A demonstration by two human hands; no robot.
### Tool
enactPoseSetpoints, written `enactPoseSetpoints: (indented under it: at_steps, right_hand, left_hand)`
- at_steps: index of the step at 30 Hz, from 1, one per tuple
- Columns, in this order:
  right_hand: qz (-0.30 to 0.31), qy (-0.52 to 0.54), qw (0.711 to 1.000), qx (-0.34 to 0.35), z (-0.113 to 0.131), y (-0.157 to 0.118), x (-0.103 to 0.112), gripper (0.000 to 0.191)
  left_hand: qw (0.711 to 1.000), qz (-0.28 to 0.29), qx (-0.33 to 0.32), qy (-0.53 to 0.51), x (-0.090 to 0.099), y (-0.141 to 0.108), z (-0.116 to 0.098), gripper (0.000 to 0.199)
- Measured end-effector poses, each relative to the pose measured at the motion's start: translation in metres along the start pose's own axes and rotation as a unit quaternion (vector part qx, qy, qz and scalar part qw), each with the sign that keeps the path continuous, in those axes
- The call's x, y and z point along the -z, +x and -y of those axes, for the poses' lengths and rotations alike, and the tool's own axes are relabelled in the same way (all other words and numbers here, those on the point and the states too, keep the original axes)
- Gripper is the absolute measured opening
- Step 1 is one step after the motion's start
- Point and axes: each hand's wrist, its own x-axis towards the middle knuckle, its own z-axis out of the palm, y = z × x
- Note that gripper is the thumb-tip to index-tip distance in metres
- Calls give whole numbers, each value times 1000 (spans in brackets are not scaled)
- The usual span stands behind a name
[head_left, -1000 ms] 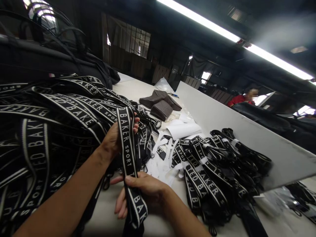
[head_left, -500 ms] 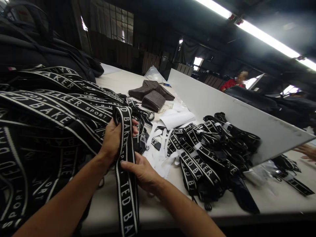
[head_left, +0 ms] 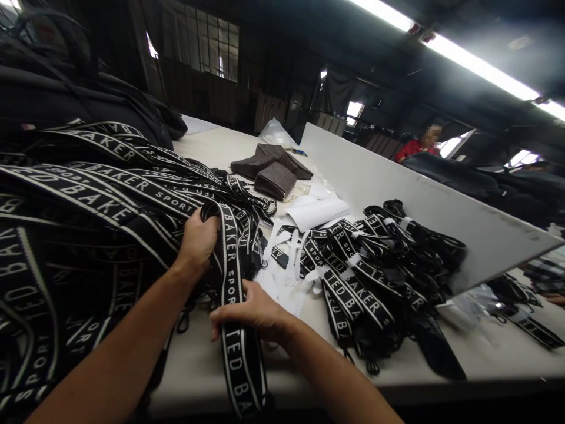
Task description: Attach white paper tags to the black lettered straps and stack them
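A folded black webbing strap (head_left: 232,282) with white edge lines and lettering hangs in front of me, its lower end reaching past the table's front edge. Around its looped top my left hand (head_left: 198,238) is closed, with the fingertips hidden behind the webbing. Lower down, my right hand (head_left: 253,309) grips the same strap, the thumb across its front and the fingers behind. To the left lies a big heap of similar loose straps (head_left: 101,194). On the right are strap bundles (head_left: 357,282) wrapped with white paper bands.
White paper strips (head_left: 291,259) and sheets (head_left: 315,212) lie mid-table. Brown pouches (head_left: 276,176) and a clear plastic bag (head_left: 276,132) sit farther back. A white panel (head_left: 397,194) slants along the right. Black bags (head_left: 75,100) are piled at left; a person in red (head_left: 410,150) is beyond the panel.
The held strap has swung a little right at its lower end. My right hand has slid slightly down, its thumb now reaching across the strap. At far right, another person's hand has drawn back.
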Motion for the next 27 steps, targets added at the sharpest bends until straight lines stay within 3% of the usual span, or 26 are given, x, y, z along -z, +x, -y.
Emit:
enactPoseSetpoints:
  at_steps: [4,6,9,12,15,19,23,25,27]
  right_hand:
    - [-9,22,999,37,0,4,2,50]
    - [7,47,998,47,-2,7,3,52]
    - [20,87,993,71,-5,10,4,55]
    - [59,124,988,71,-5,11,4,53]
    - [75,149,984,71,-2,12,5,51]
    - [14,176,975,133,0,14,7,51]
    - [-29,176,969,169,-1,18,11,55]
    - [-33,177,971,157,0,19,15,54]
    - [-24,174,977,123,1,18,18,46]
  left_hand:
    - [992,-1,89,-94,3,7,-3,10]
    - [988,0,98,-116,5,10,-6,9]
    - [980,50,112,-155,6,11,-11,7]
    - [959,112,157,-206,4,8,-18,18]
    - [944,133,190,-236,0,0,-22,22]
    - [934,220,202,-196,-3,-13,-15,41]
    - [928,336,158,-10,-3,-25,1,56]
    - [926,344,140,65,-4,-28,6,51]
    - [940,320,107,47,-4,-29,6,44]
